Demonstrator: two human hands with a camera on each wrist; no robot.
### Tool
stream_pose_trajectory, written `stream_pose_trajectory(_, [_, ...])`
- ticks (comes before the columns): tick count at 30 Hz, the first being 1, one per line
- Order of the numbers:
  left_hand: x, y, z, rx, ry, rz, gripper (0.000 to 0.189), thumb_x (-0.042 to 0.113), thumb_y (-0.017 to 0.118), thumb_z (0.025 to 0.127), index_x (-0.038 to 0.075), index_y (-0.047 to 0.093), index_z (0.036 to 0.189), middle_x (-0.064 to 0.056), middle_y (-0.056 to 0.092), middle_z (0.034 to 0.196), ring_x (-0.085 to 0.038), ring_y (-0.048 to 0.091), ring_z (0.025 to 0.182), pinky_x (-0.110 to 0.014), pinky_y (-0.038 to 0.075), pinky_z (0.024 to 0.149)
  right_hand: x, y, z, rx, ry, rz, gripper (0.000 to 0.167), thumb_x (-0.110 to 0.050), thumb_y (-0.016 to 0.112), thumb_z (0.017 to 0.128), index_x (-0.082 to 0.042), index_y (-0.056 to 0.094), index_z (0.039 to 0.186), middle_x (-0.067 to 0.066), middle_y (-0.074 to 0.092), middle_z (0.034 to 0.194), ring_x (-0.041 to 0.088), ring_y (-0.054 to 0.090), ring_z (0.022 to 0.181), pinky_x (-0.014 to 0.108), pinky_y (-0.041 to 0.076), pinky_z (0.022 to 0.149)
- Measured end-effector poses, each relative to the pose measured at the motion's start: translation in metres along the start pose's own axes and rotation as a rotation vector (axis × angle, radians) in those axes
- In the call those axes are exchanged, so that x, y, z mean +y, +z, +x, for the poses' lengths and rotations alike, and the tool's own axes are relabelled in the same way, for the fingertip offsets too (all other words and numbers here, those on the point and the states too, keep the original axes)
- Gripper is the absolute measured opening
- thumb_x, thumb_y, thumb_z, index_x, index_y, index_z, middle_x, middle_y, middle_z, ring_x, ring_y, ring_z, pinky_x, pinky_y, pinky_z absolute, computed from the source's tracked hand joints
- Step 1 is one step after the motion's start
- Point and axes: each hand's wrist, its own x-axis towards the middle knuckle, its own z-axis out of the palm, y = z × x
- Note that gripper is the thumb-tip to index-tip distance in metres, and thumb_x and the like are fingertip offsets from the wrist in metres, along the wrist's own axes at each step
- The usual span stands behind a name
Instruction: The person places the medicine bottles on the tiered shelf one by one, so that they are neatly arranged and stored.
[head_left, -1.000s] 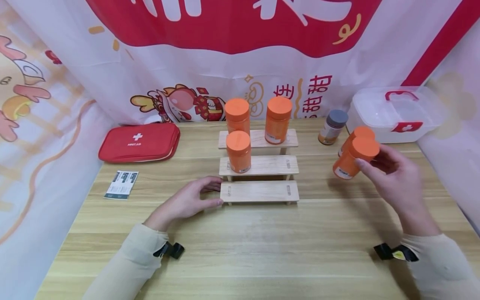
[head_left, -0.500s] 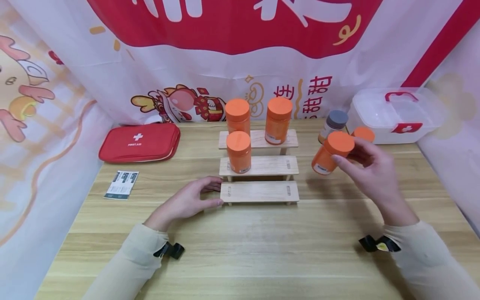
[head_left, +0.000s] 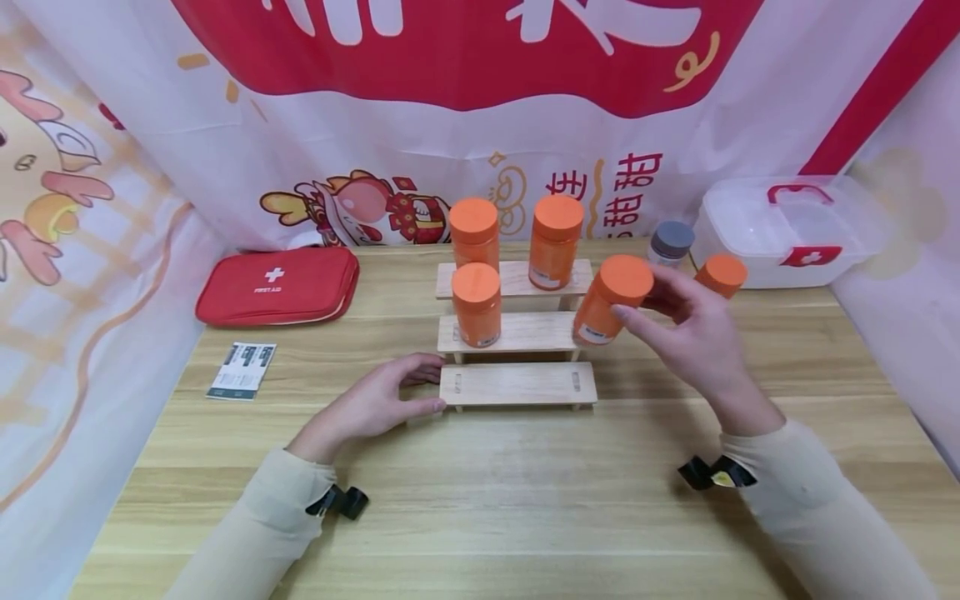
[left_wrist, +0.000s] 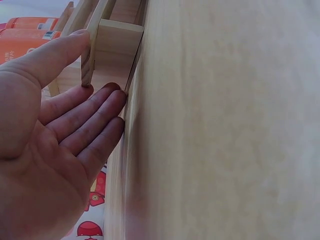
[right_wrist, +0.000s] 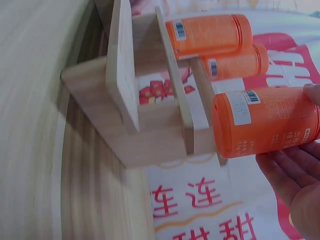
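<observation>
One orange bottle [head_left: 609, 307] in right hand [head_left: 693, 337]; left hand [head_left: 371, 400] beside rack [head_left: 517, 383], fingers extended, palm [left_wrist: 45, 167] only in left wrist view

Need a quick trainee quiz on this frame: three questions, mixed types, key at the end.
1. True or false: the right hand holds an orange cylindrical plastic bottle, tilted rather than upright.
2. Which tier of the pale wooden three-tier stand has no bottle standing on it? (a) top (b) the one with a bottle at its left end (c) bottom
3. Count: how many orange-lidded bottles show in the head view, the held one included?

Key
1. True.
2. (c).
3. Five: the held one, two top-tier bottles, the middle-tier bottle and the half-hidden bottle behind the right hand.
</observation>
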Motion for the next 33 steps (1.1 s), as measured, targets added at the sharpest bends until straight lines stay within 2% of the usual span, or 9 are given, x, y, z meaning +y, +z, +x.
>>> stream_pose_trajectory(7, [-0.001, 0.001, 0.0, 0.005, 0.022, 0.007, 0.065, 0.036, 0.082, 0.098, 0.013, 0.056, 0.153, -0.005, 0.068, 0.148, -0.03, 0.062, 0.14, -0.056, 0.045, 0.124, -0.008, 0.019, 0.007, -0.044, -0.075, 0.073, 0.052, -0.002, 0.084, 0.092, -0.003, 0.068, 0.141, 0.011, 0.074, 0.128, 0.004, 0.071, 0.111, 0.013, 0.058, 0.098])
stream_pose_trajectory(10, [-0.001, 0.001, 0.0, 0.006, 0.024, 0.007, 0.065, 0.035, 0.082, 0.098, 0.013, 0.056, 0.154, -0.005, 0.068, 0.147, -0.03, 0.063, 0.14, -0.057, 0.045, 0.124, -0.009, 0.025, 0.01, -0.057, -0.079, 0.086, 0.053, -0.002, 0.084, 0.092, -0.001, 0.067, 0.141, 0.015, 0.074, 0.129, 0.003, 0.07, 0.111, 0.013, 0.058, 0.099])
stream_pose_trajectory(14, [0.0, 0.001, 0.0, 0.005, 0.028, 0.005, 0.065, 0.035, 0.082, 0.098, 0.013, 0.056, 0.154, -0.005, 0.068, 0.147, -0.03, 0.063, 0.14, -0.057, 0.045, 0.124, -0.011, 0.031, 0.012, -0.072, -0.06, 0.07, 0.053, -0.008, 0.084, 0.094, -0.004, 0.066, 0.144, 0.013, 0.074, 0.133, 0.002, 0.07, 0.114, 0.013, 0.057, 0.099])
stream_pose_trajectory(21, [-0.001, 0.001, 0.0, 0.011, 0.033, 0.01, 0.066, 0.035, 0.082, 0.097, 0.013, 0.057, 0.153, -0.006, 0.068, 0.147, -0.03, 0.063, 0.14, -0.056, 0.045, 0.124, -0.013, 0.039, 0.014, -0.086, -0.048, 0.034, 0.055, -0.015, 0.086, 0.095, -0.008, 0.066, 0.145, 0.01, 0.072, 0.137, 0.024, 0.072, 0.122, 0.013, 0.057, 0.1])
stream_pose_trajectory(29, [0.0, 0.0, 0.0, 0.01, 0.033, 0.011, 0.066, 0.035, 0.082, 0.097, 0.013, 0.056, 0.153, -0.005, 0.068, 0.147, -0.03, 0.063, 0.14, -0.056, 0.046, 0.124, -0.01, 0.048, 0.017, -0.101, -0.051, 0.005, 0.054, -0.014, 0.086, 0.094, -0.004, 0.066, 0.143, 0.013, 0.069, 0.135, 0.028, 0.071, 0.123, 0.015, 0.057, 0.102])
stream_pose_trajectory(33, [0.0, -0.001, 0.0, 0.008, 0.03, 0.01, 0.066, 0.036, 0.082, 0.097, 0.013, 0.056, 0.153, -0.006, 0.068, 0.147, -0.03, 0.063, 0.14, -0.056, 0.046, 0.124, -0.009, 0.05, 0.017, -0.093, -0.029, -0.006, 0.056, -0.016, 0.086, 0.094, -0.003, 0.064, 0.144, 0.013, 0.069, 0.136, 0.029, 0.07, 0.123, 0.024, 0.06, 0.104])
